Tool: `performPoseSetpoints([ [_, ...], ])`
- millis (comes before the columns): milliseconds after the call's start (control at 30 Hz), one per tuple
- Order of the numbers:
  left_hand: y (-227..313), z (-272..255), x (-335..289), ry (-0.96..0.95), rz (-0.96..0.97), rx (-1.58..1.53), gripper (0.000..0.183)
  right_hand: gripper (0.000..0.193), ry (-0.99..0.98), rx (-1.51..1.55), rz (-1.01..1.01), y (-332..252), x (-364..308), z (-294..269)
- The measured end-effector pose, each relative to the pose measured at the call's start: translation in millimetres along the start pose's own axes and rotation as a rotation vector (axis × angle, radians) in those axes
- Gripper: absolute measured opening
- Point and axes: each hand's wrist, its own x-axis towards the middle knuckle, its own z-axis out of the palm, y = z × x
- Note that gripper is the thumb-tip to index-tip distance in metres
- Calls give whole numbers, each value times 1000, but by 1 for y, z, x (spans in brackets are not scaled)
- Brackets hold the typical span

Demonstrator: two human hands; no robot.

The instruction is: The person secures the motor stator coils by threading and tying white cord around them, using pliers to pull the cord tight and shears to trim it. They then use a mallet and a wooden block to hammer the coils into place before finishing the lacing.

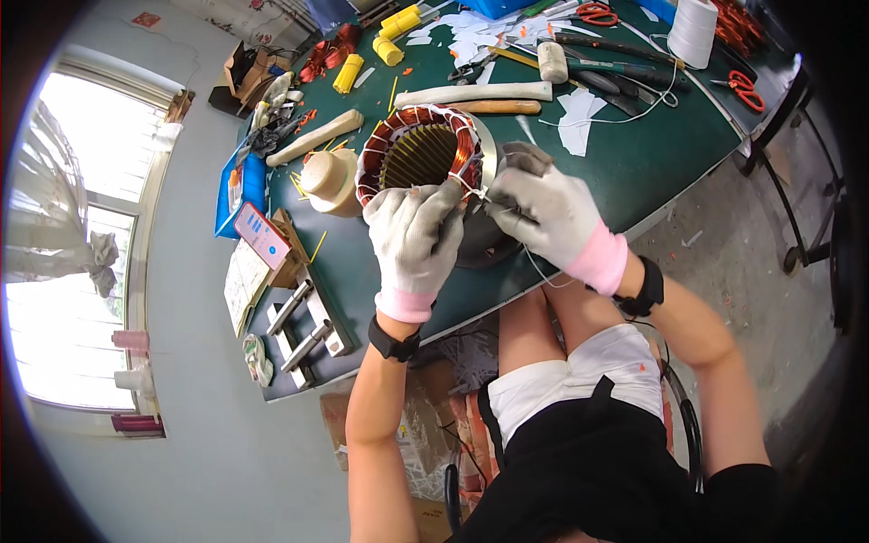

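Note:
A motor stator with copper windings laced in white cord lies tilted near the table's front edge, its slotted bore facing up. My left hand, in a white and grey glove with a pink cuff, is closed over the near rim of the windings. To its right, my right hand, gloved the same way, has its fingers pinched together by the stator's right side. White cord runs from the windings to these fingers, and a loose length hangs below the hand. My fingers partly hide the near rim.
Left of the stator stand a round wooden block and a phone. Behind it lie wooden sticks, yellow bundles and paper scraps. A cord spool and red-handled scissors are at the right.

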Motion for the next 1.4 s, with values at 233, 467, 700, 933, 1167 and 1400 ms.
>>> performPoseSetpoints([
  [233, 0, 3, -3, 22, 4, 38, 34, 24, -694, 1211, 805, -28, 9, -46],
  [467, 1, -1, -6, 53, -12, 30, 25, 17, -344, 1925, 653, -18, 6, 12],
  [700, 20, 1, 12, 90, -319, -81, 13, 25, -14, 1256, 547, -25, -11, 33],
  [933, 9, 25, 9, 322, -345, 349, 11, 16, -178, 2047, 1303, -66, 68, 1],
  [1167, 16, 24, 8, 253, -344, 200, 15, 19, -2, 2174, 1176, -45, 2, 7],
  [1400, -5, 17, 17, 264, -251, 61, 9, 33, -241, 954, 477, -27, -3, 25],
])
